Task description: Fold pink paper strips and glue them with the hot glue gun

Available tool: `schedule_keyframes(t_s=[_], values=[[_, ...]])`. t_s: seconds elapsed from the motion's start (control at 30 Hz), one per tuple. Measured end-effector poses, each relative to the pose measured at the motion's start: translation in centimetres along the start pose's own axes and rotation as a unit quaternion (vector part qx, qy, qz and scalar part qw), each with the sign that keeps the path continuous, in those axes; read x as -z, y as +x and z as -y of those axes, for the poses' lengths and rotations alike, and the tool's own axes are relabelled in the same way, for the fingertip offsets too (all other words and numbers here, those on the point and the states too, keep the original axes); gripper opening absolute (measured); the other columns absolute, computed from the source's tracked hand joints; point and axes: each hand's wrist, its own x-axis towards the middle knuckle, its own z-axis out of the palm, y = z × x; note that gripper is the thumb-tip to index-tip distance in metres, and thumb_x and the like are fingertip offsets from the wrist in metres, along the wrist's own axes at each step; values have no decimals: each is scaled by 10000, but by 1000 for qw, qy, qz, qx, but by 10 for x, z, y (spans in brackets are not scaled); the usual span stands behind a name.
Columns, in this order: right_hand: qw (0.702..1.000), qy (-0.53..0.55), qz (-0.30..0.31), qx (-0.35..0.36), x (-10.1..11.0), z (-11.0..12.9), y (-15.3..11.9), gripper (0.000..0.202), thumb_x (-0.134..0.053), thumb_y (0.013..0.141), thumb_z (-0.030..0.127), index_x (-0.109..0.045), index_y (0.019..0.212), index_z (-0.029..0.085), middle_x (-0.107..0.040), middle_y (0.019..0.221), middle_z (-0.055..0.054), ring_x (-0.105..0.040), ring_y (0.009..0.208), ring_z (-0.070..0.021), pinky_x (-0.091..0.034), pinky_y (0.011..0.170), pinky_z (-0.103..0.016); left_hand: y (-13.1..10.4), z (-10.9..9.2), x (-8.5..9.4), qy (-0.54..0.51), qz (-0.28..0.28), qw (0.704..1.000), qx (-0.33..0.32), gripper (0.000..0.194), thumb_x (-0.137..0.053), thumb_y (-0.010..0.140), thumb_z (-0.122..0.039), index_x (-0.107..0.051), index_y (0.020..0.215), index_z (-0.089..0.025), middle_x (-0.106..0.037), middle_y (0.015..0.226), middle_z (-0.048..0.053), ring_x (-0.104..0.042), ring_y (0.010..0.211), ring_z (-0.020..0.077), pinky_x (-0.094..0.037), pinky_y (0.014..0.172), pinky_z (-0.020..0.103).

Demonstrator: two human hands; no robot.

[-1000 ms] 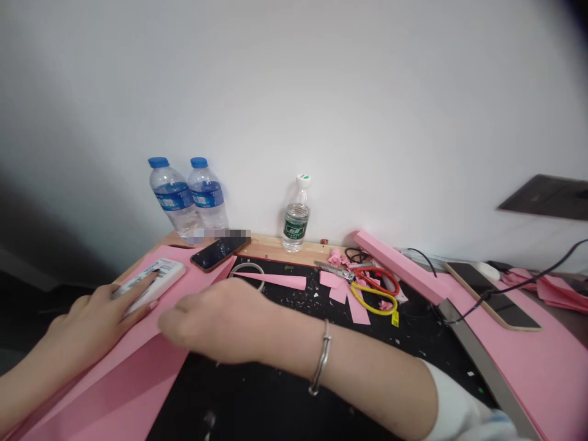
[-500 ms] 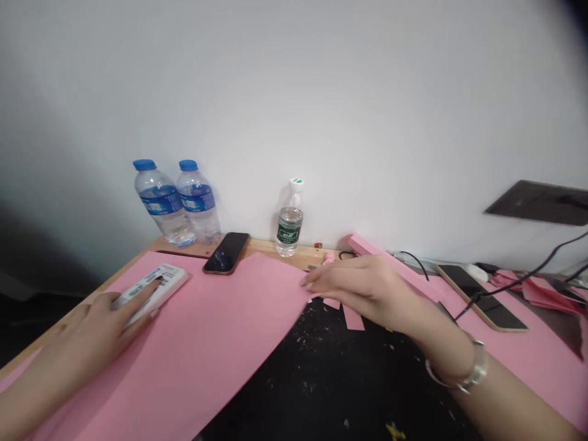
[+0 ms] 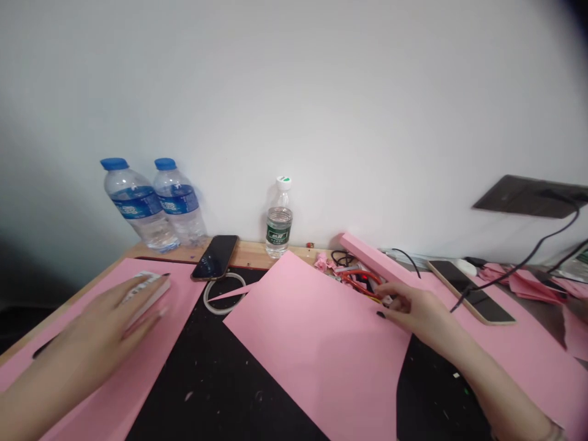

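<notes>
Left hand [image 3: 110, 321]: palm down, fingers kinda stretched out
Right hand [image 3: 411, 306]: fingers sorta curled, thumb poking out

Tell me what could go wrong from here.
The pink sheet between the hands could snag on the red handle beside its edge. Its far corner reaches close to the green-labelled bottle, so a sudden swing might nudge that over. Moving the right hand might catch the black cable near its wrist.
</notes>
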Motion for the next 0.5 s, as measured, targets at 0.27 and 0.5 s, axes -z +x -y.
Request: schedule_keyframes(t_s=[0.27,0.5], values=[[999,30,33,8,-19,-9,13,152,-543,750,216,-688,705,214,-717,726,-36,-667,699,-236,-498,631,-327,38,-102,-19,-184,75,978,-58,502,-498,851,-487,-534,1270,-215,-566,1317,66,-526,1197,283,-452,984,409],[989,92,-5,118,9,-27,9,150,-578,819,302,-691,768,218,-708,795,-56,-657,755,-226,-517,674,-314,67,-126,-46,-365,51,930,-1,587,-605,778,-451,-494,1300,-207,-549,1325,105,-552,1161,292,-499,917,434]])
